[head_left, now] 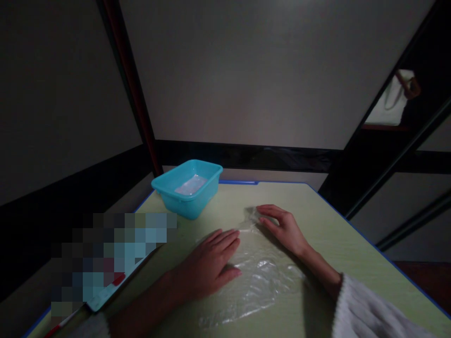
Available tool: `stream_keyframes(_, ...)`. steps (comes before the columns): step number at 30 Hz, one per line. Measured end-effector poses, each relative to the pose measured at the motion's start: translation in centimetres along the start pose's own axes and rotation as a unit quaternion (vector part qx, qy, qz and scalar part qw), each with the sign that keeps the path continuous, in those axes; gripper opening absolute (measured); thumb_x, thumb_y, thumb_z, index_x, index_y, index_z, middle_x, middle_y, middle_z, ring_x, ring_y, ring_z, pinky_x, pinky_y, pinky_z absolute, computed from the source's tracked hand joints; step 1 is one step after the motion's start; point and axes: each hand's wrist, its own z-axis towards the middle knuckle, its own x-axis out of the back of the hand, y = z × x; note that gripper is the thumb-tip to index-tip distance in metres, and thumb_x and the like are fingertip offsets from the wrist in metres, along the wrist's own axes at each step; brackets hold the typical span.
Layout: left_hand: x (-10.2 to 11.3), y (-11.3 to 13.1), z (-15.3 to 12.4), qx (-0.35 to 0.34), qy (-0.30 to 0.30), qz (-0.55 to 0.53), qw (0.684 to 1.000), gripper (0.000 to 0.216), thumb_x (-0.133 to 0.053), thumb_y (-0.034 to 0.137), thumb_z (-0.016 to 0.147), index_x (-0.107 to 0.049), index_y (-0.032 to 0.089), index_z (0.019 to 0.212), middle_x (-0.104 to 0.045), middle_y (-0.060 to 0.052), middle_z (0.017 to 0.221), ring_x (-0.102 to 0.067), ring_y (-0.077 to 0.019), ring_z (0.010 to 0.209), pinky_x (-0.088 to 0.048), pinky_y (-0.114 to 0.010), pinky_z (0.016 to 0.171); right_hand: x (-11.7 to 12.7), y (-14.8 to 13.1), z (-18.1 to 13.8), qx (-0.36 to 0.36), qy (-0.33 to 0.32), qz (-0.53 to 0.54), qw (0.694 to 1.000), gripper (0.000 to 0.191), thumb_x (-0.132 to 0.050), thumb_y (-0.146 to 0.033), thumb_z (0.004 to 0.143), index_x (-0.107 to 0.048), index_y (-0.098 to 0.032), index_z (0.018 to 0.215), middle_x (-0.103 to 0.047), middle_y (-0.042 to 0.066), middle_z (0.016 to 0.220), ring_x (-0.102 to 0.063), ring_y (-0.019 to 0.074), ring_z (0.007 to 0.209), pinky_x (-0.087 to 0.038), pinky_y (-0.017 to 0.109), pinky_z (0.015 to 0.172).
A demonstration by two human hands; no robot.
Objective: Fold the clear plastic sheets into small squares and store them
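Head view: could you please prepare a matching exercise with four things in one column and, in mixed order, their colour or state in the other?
Things:
1. left hand
2. right hand
3. basin
4. plastic sheeting

Colour or state:
A. see-through and wrinkled
B. fingers bent, at the far end of the plastic sheeting
C. turquoise, with a whitish item inside
D. palm down, fingers stretched out

Pairs: 1-D, 2-B, 3-C, 4-A

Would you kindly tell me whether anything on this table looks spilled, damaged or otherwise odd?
Nothing visible looks spilled or plainly damaged. The clear plastic film is wrinkled, but that seems ordinary for something so thin. The one oddity is the pixelated patch at the left, hiding what lies there.
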Motion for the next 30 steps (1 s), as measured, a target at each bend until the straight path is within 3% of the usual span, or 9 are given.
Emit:
stream_keyframes(3,0.1,0.1,0.0,0.007,-0.008,0.003,1.0,0.051,-0.049,0.032,0.083,-0.039,0.01,0.129,-0.034,-0.014,0.139,-0.029,-0.0233,0.129,-0.022,-0.042,0.107,-0.5,0.3,0.1,-0.013,0.074,0.084,0.994,0.014,-0.061,-0.031,0.073,-0.064,-0.018,0.071,-0.065,0.008,0.082,-0.062,0.0191,0.077,-0.051,0.034,0.073)
stream_keyframes(6,0.3,0.2,0.0,0.011,-0.016,0.009,1.0,0.052,-0.05,0.03,0.083,-0.038,0.01,0.129,-0.032,-0.014,0.14,-0.027,-0.0226,0.13,-0.02,-0.041,0.108,-0.9,0.3,0.2,-0.036,0.099,0.148,0.983,0.012,-0.065,-0.029,0.067,-0.06,-0.017,0.069,-0.062,0.005,0.076,-0.061,0.0157,0.066,-0.052,0.029,0.064)
stream_keyframes(10,0.3,0.2,0.1,0.014,-0.028,0.015,0.999,0.052,-0.049,0.03,0.084,-0.038,0.008,0.129,-0.031,-0.014,0.141,-0.026,-0.0226,0.13,-0.02,-0.042,0.108,-0.8,-0.2,0.1,-0.034,0.065,0.162,0.984,0.018,-0.061,-0.023,0.067,-0.057,-0.018,0.084,-0.063,0.004,0.08,-0.061,0.0136,0.065,-0.051,0.029,0.067)
stream_keyframes(15,0.1,0.1,0.1,0.005,-0.018,0.017,1.0,0.052,-0.049,0.031,0.084,-0.038,0.009,0.129,-0.032,-0.013,0.14,-0.027,-0.0221,0.13,-0.021,-0.042,0.108,-0.2,-0.8,-0.2,0.004,-0.008,0.073,0.997,0.027,-0.05,-0.015,0.071,-0.056,-0.017,0.097,-0.064,0.003,0.078,-0.059,0.0142,0.069,-0.048,0.029,0.07)
stream_keyframes(21,-0.1,0.0,-0.1,0.01,-0.018,0.021,1.0,0.05,-0.047,0.032,0.085,-0.037,0.011,0.129,-0.032,-0.012,0.141,-0.026,-0.0207,0.13,-0.02,-0.041,0.108,0.5,-1.2,-0.5,0.013,-0.042,-0.009,0.999,0.035,-0.042,-0.005,0.066,-0.056,-0.016,0.096,-0.063,0.0,0.066,-0.059,0.0146,0.067,-0.045,0.028,0.068)
stream_keyframes(30,-0.3,0.0,-0.1,-0.001,0.018,0.016,1.0,0.046,-0.048,0.029,0.084,-0.04,0.011,0.126,-0.039,-0.013,0.135,-0.032,-0.0224,0.126,-0.022,-0.041,0.107,1.1,-1.4,-0.7,0.014,-0.07,-0.051,0.996,0.04,-0.04,-0.003,0.059,-0.058,-0.016,0.093,-0.058,-0.001,0.061,-0.055,0.0144,0.062,-0.041,0.027,0.065)
